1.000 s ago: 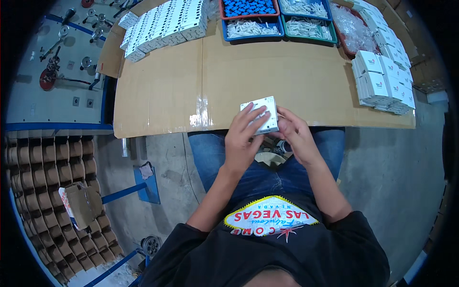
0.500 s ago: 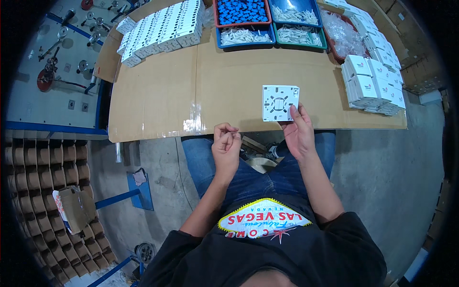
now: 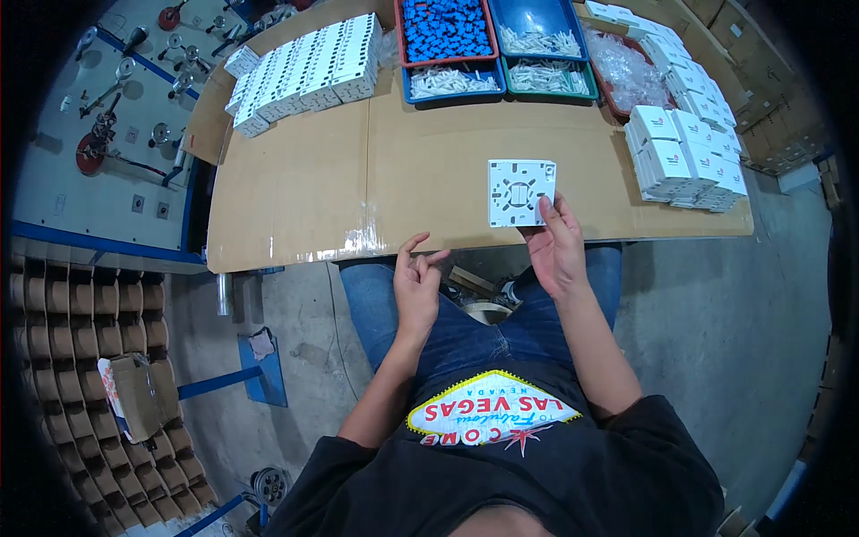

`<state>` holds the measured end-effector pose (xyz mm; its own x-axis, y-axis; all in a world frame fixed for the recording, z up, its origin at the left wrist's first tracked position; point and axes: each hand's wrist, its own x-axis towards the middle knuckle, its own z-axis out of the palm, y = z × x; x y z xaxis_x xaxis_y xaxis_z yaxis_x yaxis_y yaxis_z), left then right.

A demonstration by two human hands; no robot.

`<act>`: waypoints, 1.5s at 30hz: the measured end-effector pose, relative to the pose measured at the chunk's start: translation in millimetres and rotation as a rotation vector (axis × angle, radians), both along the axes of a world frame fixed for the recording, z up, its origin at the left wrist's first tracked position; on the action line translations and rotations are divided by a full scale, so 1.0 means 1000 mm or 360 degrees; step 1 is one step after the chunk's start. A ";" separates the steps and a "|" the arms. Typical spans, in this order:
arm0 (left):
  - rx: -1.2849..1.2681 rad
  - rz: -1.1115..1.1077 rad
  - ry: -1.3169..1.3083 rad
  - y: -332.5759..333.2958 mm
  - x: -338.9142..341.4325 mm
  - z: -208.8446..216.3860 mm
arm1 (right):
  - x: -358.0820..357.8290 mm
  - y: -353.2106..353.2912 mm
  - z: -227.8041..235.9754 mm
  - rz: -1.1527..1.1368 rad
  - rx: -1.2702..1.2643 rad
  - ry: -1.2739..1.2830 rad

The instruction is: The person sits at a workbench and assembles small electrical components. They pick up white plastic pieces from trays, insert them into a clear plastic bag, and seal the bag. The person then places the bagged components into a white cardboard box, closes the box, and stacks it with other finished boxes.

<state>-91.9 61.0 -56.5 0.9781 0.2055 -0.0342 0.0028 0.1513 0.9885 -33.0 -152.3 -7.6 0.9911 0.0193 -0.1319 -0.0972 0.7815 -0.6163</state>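
My right hand [image 3: 560,257] holds a white square plastic box [image 3: 506,215] by its lower right corner, thumb on the face and fingers behind. A round pattern of slots and several small holes mark that face. The box is held up over the near edge of the cardboard-covered table [image 3: 313,192]. Left of it, just off the table edge and above my lap, is my left hand [image 3: 417,291]. Its fingers are apart, with the index finger stretched out, and nothing shows between them.
Rows of white boxes [image 3: 309,67] stand at the back left, and white box stacks [image 3: 667,157] at the right. Between them are a red tray of blue pieces [image 3: 447,31], trays of white pieces [image 3: 455,82], and a tray of clear plastic bags [image 3: 626,72]. A cardboard divider [image 3: 85,340] stands lower left.
The fingers of my left hand have opened from a pinch, and the hand has shifted slightly left. My right hand keeps its hold on the white box, almost unmoved.
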 end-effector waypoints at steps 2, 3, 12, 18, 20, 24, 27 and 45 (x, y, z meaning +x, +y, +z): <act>0.0032 0.0014 -0.0024 0.003 -0.003 -0.001 | -0.001 -0.001 0.001 -0.0010 -0.0005 -0.0012; 0.0018 0.0033 -0.0016 0.005 -0.003 -0.002 | -0.002 -0.002 0.003 -0.0013 -0.0011 -0.0021; 0.0073 0.0014 0.0075 0.023 0.004 -0.015 | 0.008 -0.014 -0.006 0.0011 -0.1349 -0.0224; 0.0573 0.0132 0.0075 0.074 0.041 -0.017 | 0.025 -0.009 -0.028 0.0303 -0.1700 -0.0286; 0.0707 0.0261 0.0108 0.103 0.062 -0.024 | 0.033 0.006 -0.020 0.0346 -0.1607 -0.0215; 0.1509 0.0494 -0.0175 0.190 0.112 -0.048 | 0.074 0.035 -0.003 0.0508 -0.1827 -0.0306; 0.1749 0.0656 -0.0049 0.232 0.138 -0.037 | 0.116 0.062 0.015 0.0616 -0.2047 -0.0535; 0.1951 0.0624 0.0191 0.267 0.160 -0.032 | 0.454 0.384 0.049 0.0137 -0.2090 -0.1546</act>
<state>67.9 327.9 -88.6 0.8497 0.4359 0.2966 0.2626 -0.8377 0.4789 420.6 231.6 41.2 0.7090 0.4600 0.5345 0.6880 -0.2850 -0.6674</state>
